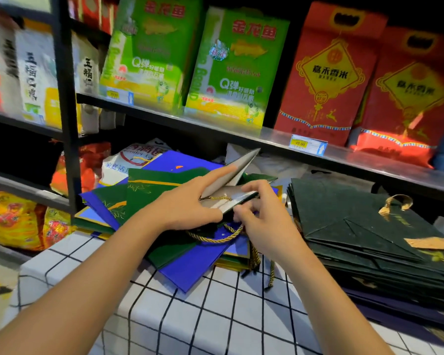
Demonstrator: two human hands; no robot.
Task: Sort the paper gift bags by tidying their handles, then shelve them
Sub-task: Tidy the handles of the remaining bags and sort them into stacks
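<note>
A loose heap of flat blue and green paper gift bags (149, 198) lies on the checked cloth. On top of it a gift bag (241, 162) is spread open at its mouth, showing a pale inside. My left hand (187, 203) holds the mouth apart, its index finger straight along the upper flap and its thumb under the lower edge. My right hand (264, 216) pinches the lower flap's edge next to a gold cord handle (215, 238) that loops out below. A neat stack of dark green bags (364, 226) lies to the right.
A white cloth with a black grid (190, 316) covers the work surface. A metal shelf (267, 135) just above carries green and red rice packs and a price tag (306, 144). A black upright post (67, 124) stands at the left, with more sacks behind it.
</note>
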